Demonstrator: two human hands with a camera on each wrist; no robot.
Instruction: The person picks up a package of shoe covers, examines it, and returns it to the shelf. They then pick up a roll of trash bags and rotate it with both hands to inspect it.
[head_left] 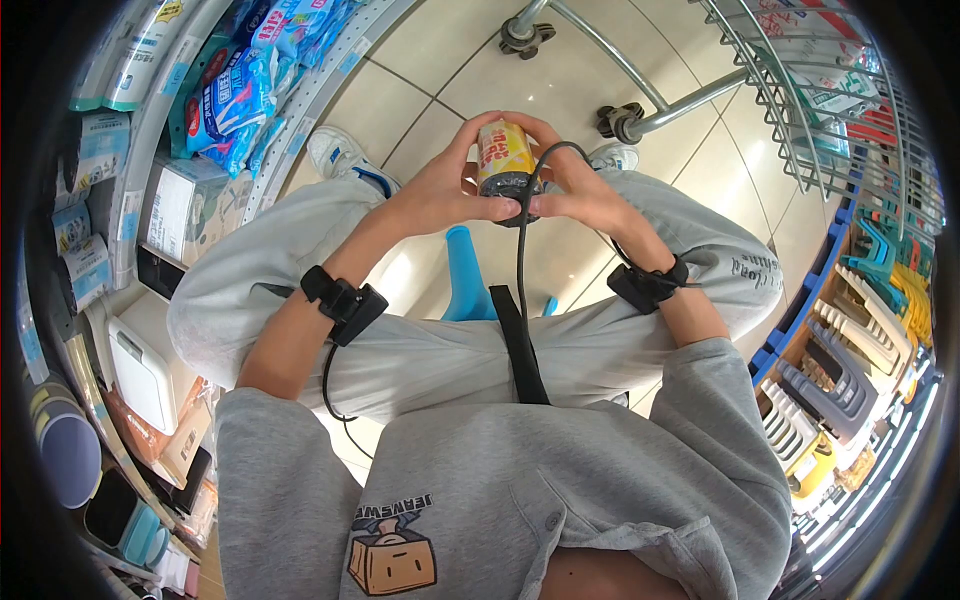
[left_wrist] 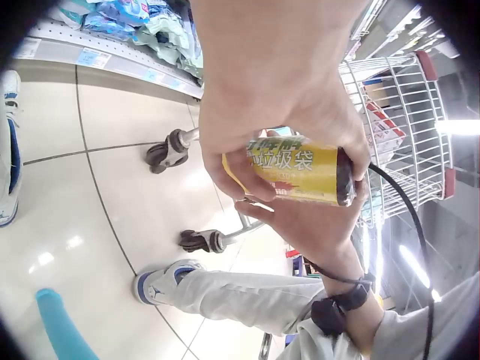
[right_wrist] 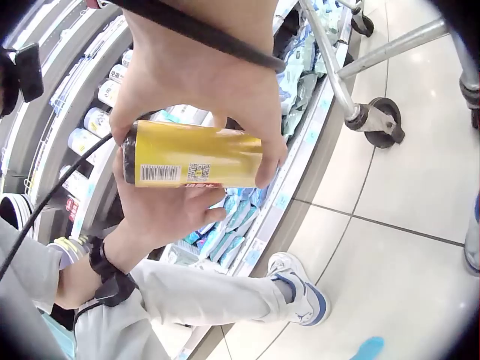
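Both hands grip a yellow, printed roll with a dark end between them. In the head view the roll (head_left: 505, 158) is held above the floor between the knees, left hand (head_left: 440, 190) on its left, right hand (head_left: 578, 190) on its right, thumbs near the dark lower end. The left wrist view shows the left hand (left_wrist: 277, 112) curled over the roll (left_wrist: 300, 171), with the right hand (left_wrist: 319, 225) beneath. From the right wrist, the right hand (right_wrist: 202, 90) spans the roll (right_wrist: 199, 154), its barcode side showing; the left hand (right_wrist: 161, 210) lies behind it.
A shelf of blue packs (head_left: 240, 95) stands at the left, a wire cart (head_left: 800, 90) with casters at the upper right. Plastic stools (head_left: 850, 370) are at the right. A blue object (head_left: 463, 275) is between the legs. A black cable (head_left: 522, 250) crosses by the right hand.
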